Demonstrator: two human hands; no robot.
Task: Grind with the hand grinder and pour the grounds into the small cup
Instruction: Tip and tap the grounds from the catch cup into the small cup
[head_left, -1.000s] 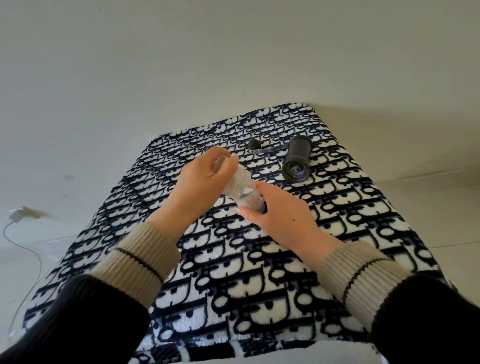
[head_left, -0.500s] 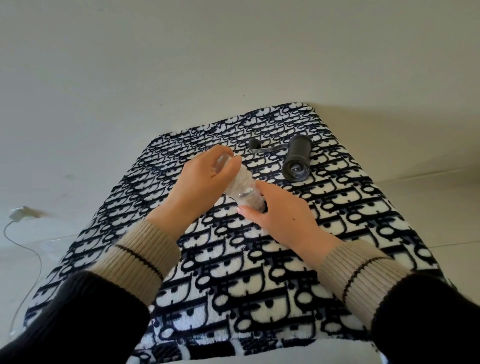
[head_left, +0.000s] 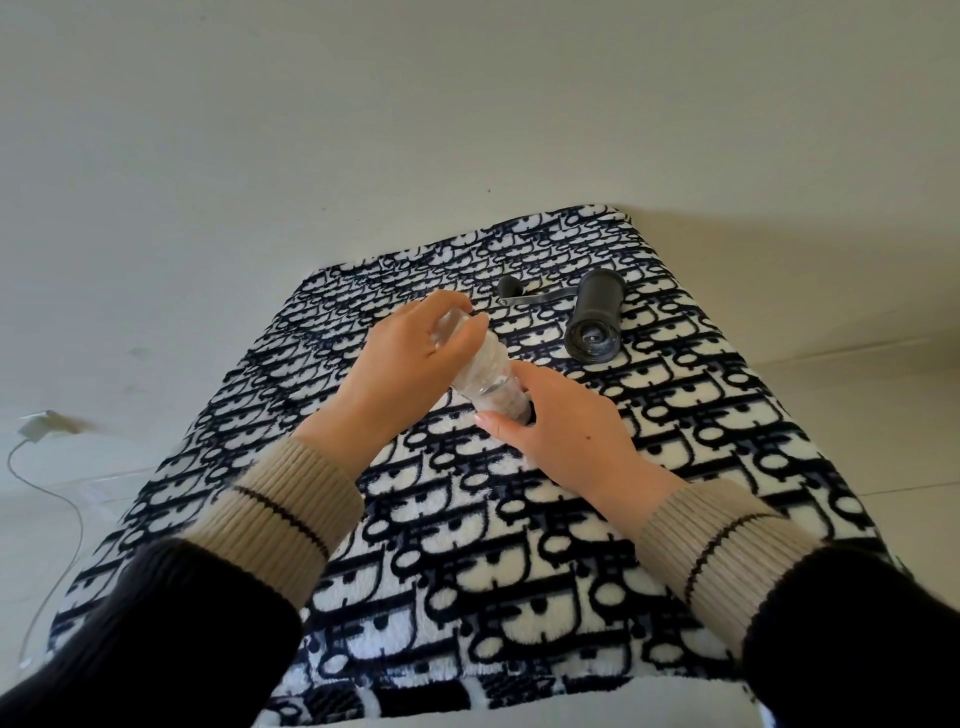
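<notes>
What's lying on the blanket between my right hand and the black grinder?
Nothing. In the head view, only bare patterned blanket separates the right hand from the grinder, which lies on its side with its crank handle beside it.

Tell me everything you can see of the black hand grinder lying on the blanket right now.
The black hand grinder is a matte dark cylinder lying on its side on the patterned blanket, toward the far right. Its open end faces the camera, with the burr faintly visible inside. A thin metal crank handle lies beside its far end, stretching left to a dark knob; whether it is attached is unclear. Neither hand touches the grinder.
</notes>
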